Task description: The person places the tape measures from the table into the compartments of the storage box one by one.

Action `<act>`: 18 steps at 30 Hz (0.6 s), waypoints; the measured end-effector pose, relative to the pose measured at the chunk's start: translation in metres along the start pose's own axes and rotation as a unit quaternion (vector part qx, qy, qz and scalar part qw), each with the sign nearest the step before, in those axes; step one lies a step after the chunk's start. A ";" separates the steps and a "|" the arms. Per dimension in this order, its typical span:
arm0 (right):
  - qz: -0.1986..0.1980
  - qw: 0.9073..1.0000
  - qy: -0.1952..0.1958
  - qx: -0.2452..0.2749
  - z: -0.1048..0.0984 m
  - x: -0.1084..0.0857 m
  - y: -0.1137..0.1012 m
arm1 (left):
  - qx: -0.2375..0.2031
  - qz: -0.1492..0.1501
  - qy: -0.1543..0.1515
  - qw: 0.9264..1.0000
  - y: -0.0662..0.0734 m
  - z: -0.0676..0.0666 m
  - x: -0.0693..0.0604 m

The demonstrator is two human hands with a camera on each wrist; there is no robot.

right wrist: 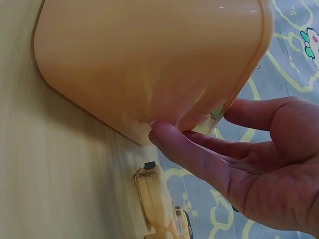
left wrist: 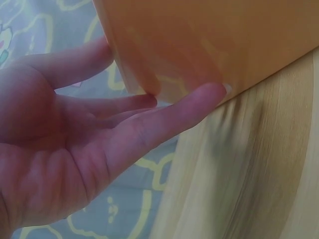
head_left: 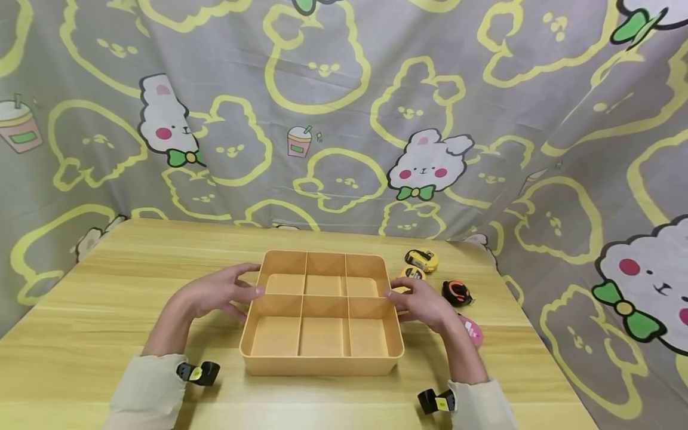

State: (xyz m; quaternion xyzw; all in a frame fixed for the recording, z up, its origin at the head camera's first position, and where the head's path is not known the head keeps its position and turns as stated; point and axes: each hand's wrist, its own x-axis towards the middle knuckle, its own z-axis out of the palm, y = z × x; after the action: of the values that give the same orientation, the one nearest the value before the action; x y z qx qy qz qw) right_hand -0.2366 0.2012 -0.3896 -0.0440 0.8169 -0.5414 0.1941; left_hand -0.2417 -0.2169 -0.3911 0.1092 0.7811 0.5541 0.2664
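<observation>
A yellow-orange organizer box [head_left: 322,365] with six compartments sits on the wooden table; nothing lies in its compartments. My left hand [head_left: 220,291] is at the box's left side, thumb at the rim. In the left wrist view its fairly straight fingers [left wrist: 184,112] touch the outer wall. On the opposite side my right hand [head_left: 421,303] has its thumb at the right rim. The right wrist view shows its extended fingers [right wrist: 182,147] against the smooth outer wall. Neither hand's fingers curl round the box.
Right of the box lie two yellow tape measures [head_left: 422,260], one partly behind the right hand. A black-and-orange tape measure [head_left: 457,292] and a pink rounded object [head_left: 472,330], partly covered by the right forearm, are nearby. Patterned grey curtains [head_left: 333,149] border the table [head_left: 161,251].
</observation>
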 end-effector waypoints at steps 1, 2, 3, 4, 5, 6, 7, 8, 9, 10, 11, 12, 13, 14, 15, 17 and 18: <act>0.001 1.000 -0.001 -0.001 0.000 0.000 0.000 | 0.001 0.000 0.000 1.000 0.000 0.000 0.000; 0.002 1.000 0.002 -0.001 0.000 0.001 -0.001 | 0.003 0.001 -0.001 1.000 0.000 0.000 0.000; 0.001 1.000 0.003 -0.001 -0.001 0.002 0.000 | 0.005 0.001 -0.001 1.000 0.000 -0.001 0.000; 0.002 1.000 0.005 -0.001 -0.001 0.002 -0.001 | 0.008 0.002 -0.001 1.000 0.001 -0.001 0.000; 0.003 1.000 0.008 0.001 -0.001 0.002 0.000 | 0.011 0.002 -0.001 1.000 0.001 -0.002 0.000; 0.004 1.000 0.009 0.004 0.000 0.003 0.000 | 0.014 0.002 0.000 1.000 0.001 -0.002 0.000; 0.002 1.000 0.005 0.004 0.001 0.004 0.000 | 0.014 0.002 0.001 1.000 0.001 -0.003 -0.001; 0.004 1.000 0.006 0.007 0.002 0.004 0.000 | 0.015 0.002 0.003 1.000 0.001 -0.004 -0.001; 0.003 1.000 0.002 0.010 0.003 0.005 0.000 | 0.016 0.000 0.005 1.000 0.000 -0.004 -0.002; 0.003 1.000 0.001 0.011 0.003 0.006 0.000 | 0.016 -0.001 0.006 1.000 0.000 -0.004 -0.002; 0.001 1.000 -0.003 0.011 0.004 0.006 0.000 | 0.015 -0.002 0.009 1.000 -0.001 -0.004 -0.002; 0.000 1.000 -0.005 0.011 0.004 0.006 0.000 | 0.012 -0.002 0.011 1.000 -0.001 -0.003 -0.002; 0.000 1.000 -0.005 0.009 0.005 0.006 -0.001 | 0.008 -0.003 0.013 1.000 -0.001 -0.002 -0.001; 0.001 1.000 -0.002 0.009 0.004 0.005 -0.001 | 0.007 -0.004 0.015 1.000 -0.001 -0.001 0.000; 0.001 1.000 0.000 0.008 0.004 0.004 -0.002 | 0.006 -0.005 0.018 1.000 -0.001 0.000 0.002; 0.001 1.000 0.002 0.002 0.002 0.002 -0.002 | 0.004 -0.005 0.024 1.000 -0.001 0.003 0.007; 0.002 1.000 0.004 0.001 0.001 0.001 -0.002 | 0.002 -0.005 0.026 1.000 -0.001 0.004 0.009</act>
State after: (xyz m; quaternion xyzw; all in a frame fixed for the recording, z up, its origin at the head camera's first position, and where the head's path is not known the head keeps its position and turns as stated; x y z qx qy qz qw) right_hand -0.2377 0.1992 -0.3882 -0.0401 0.8169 -0.5423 0.1924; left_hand -0.2464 -0.2095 -0.3955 0.0914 0.7893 0.5539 0.2487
